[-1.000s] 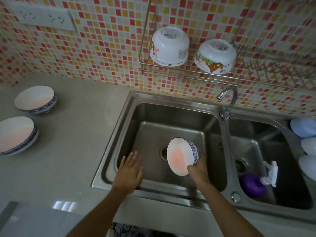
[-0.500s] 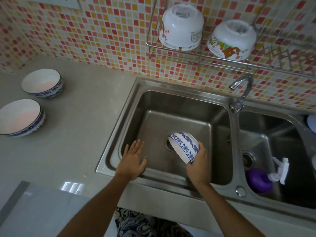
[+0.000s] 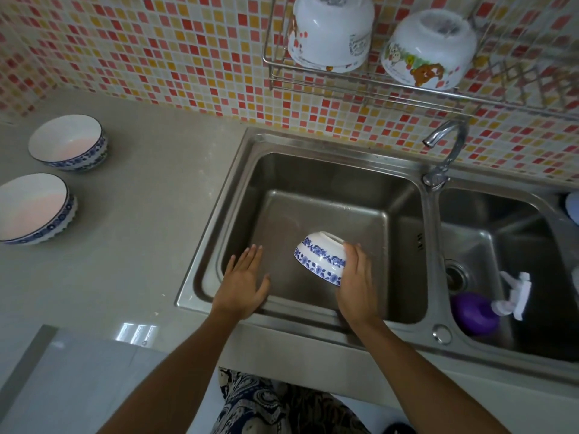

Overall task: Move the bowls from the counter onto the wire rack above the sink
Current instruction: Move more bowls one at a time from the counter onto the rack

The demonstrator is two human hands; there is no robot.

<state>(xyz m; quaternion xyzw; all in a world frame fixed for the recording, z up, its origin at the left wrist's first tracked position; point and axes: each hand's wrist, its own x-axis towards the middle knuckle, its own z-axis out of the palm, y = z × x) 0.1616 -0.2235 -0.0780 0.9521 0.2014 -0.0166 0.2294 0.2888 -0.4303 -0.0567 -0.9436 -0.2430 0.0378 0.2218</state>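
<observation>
My right hand (image 3: pixel 355 281) grips a white bowl with blue flower bands (image 3: pixel 319 258), turned upside down over the left sink basin (image 3: pixel 313 214). My left hand (image 3: pixel 242 285) rests flat and open on the basin's front left rim, holding nothing. Two more blue-rimmed bowls stand upright on the counter at the left, one farther back (image 3: pixel 67 142) and one nearer (image 3: pixel 33 208). On the wire rack (image 3: pixel 360 84) above the sink sit two upturned white bowls, a plain one (image 3: pixel 330 31) and one with a bear picture (image 3: pixel 429 50).
A chrome tap (image 3: pixel 445 148) rises between the two basins, under the rack. The right basin holds a purple spray bottle (image 3: pixel 477 311) with a white trigger. Pale dishes (image 3: pixel 572 206) show at the far right edge. Mosaic tiles cover the wall behind.
My right hand has turned the bowl from facing me, inside showing, to upside down with its foot up. My left hand stays on the sink rim. The camera has tilted down slightly.
</observation>
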